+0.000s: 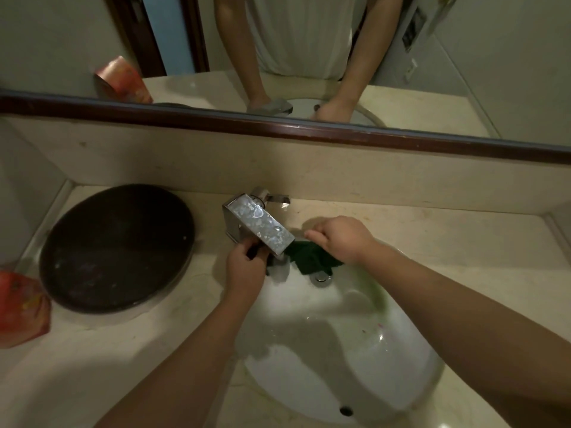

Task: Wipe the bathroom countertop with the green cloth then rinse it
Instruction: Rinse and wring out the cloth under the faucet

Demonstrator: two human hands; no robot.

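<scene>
The green cloth (pixel 312 257) hangs bunched under the spout of the metal faucet (pixel 258 225), over the back of the white sink (pixel 340 359). My left hand (pixel 245 267) grips the cloth's left end just below the spout. My right hand (pixel 341 239) grips its right end, fingers curled over it. Water seems to run from the spout onto the cloth. The beige countertop (pixel 432 236) surrounds the sink.
A dark round tray (pixel 117 248) lies on the counter to the left. A red packet (pixel 21 307) sits at the left edge. The drain plug (pixel 321 278) is below the cloth. A dark-framed mirror (pixel 278 125) runs along the back wall.
</scene>
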